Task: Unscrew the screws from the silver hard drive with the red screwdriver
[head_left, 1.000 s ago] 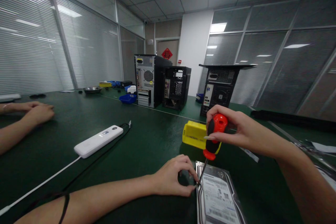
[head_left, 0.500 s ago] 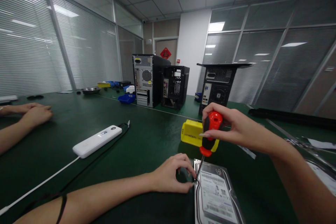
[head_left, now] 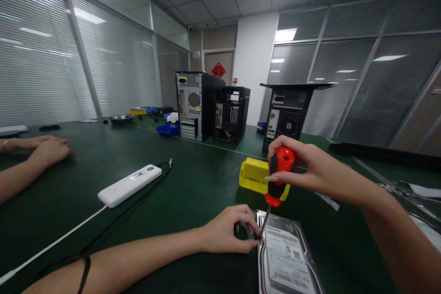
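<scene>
The right hand (head_left: 320,170) grips the red-and-black handle of a screwdriver (head_left: 285,161) between thumb and fingers, the shaft slanting down and left to the near-left edge of a drive (head_left: 287,262). At that tip the left hand (head_left: 227,229) curls, thumb and forefinger almost meeting; whether they pinch anything cannot be told. The drive lies label up on the green table (head_left: 193,179), cut off by the bottom of the view. Just beyond it sits a yellow bin (head_left: 250,177), partly behind the screwdriver. Leftward lies a white device (head_left: 130,186), then a co-worker's hands (head_left: 50,151). Farther back stand three computer cases (head_left: 212,105) and a blue tray (head_left: 167,130).
</scene>
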`<state>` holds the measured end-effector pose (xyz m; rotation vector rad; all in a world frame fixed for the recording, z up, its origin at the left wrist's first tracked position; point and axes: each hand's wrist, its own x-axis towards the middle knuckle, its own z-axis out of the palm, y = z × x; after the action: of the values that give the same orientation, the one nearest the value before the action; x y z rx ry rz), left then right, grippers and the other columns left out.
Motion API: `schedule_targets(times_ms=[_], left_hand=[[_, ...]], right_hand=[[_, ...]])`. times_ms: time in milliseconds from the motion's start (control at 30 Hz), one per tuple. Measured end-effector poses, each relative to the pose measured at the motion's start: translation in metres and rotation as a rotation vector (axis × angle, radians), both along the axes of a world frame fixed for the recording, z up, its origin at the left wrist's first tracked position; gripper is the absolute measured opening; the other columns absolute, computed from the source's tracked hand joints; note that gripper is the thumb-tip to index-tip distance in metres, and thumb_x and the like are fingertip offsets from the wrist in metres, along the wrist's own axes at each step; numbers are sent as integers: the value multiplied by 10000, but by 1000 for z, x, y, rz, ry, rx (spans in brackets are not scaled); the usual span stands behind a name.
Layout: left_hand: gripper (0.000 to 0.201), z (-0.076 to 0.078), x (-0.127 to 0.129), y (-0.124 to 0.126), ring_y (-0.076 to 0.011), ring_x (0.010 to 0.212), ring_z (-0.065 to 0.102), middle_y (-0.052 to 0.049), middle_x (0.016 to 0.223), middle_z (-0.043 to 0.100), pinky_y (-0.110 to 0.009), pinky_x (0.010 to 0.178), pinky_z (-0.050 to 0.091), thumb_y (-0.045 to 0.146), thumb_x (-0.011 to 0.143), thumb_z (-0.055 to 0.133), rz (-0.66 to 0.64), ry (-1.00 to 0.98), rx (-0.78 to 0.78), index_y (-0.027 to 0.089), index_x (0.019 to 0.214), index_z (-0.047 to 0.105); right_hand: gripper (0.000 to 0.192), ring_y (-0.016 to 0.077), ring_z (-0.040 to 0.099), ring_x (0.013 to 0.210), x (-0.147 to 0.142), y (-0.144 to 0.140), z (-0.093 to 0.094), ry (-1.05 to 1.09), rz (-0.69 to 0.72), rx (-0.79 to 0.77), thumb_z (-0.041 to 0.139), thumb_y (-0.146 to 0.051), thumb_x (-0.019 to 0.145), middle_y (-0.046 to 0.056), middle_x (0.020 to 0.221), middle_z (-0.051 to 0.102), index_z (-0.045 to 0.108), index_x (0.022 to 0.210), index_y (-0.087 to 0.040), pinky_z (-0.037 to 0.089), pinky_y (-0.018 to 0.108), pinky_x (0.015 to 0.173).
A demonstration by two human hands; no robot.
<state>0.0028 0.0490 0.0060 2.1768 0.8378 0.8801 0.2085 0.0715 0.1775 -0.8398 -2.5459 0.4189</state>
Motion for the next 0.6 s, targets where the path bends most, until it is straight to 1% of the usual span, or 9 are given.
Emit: schedule_targets(times_ms=[200,300,367,600], left_hand=[[185,1,0,0,-120,759,552,-20,856,580,-206,653,419,169,689,727,5,-12,-27,146,873,716],[182,2,0,0,-121,758,550,-18,850,585,-196,616,397,172,682,734,28,3,-44,153,863,720],[181,2,0,0,-120,756,550,-14,851,586,-195,614,394,164,677,735,33,9,-55,158,857,720],[183,2,0,1,-119,750,548,-8,829,591,-199,622,394,154,662,741,30,-9,-69,156,844,722]], right_hand=[[324,143,587,737,0,-1,0,7,34,-5,626,-467,826,-4,877,611,486,1005,-236,487,271,672],[336,145,592,726,-1,-3,1,7,50,-3,619,-482,826,-1,872,611,488,1010,-232,496,269,659],[350,152,597,722,-1,-4,1,2,55,-1,614,-493,825,4,870,616,488,1019,-230,498,273,649],[343,175,614,799,-1,-7,2,1,71,-11,589,-488,847,19,937,633,478,1056,-239,500,300,705]])
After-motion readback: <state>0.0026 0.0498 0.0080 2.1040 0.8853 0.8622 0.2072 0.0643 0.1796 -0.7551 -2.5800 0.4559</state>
